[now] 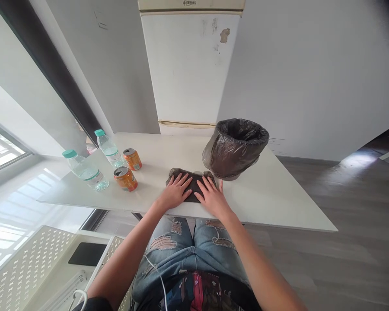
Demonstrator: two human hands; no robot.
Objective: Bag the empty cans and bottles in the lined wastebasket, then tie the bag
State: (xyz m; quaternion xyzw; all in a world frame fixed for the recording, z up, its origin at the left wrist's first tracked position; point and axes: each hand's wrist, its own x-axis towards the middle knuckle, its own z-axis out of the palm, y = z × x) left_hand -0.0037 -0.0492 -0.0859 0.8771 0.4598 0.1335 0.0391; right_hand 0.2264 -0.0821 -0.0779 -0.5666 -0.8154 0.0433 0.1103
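Both of my hands lie flat on a folded dark plastic bag (192, 178) near the front edge of the white table (272, 194). My left hand (176, 190) covers the bag's left half, its fingers spread and stretched out. Beside it, my right hand (211, 194) presses the right half with the fingers likewise flat. Just behind the bag to the right stands a bin lined with a dark plastic bag (235, 147), tilted toward me.
Two orange drink cans (125, 178) (132, 159) and two clear water bottles with teal caps (84, 169) (108, 149) stand on the table's left part. A white fridge (189, 65) stands behind the table. A white perforated rack (29, 268) sits low at the left.
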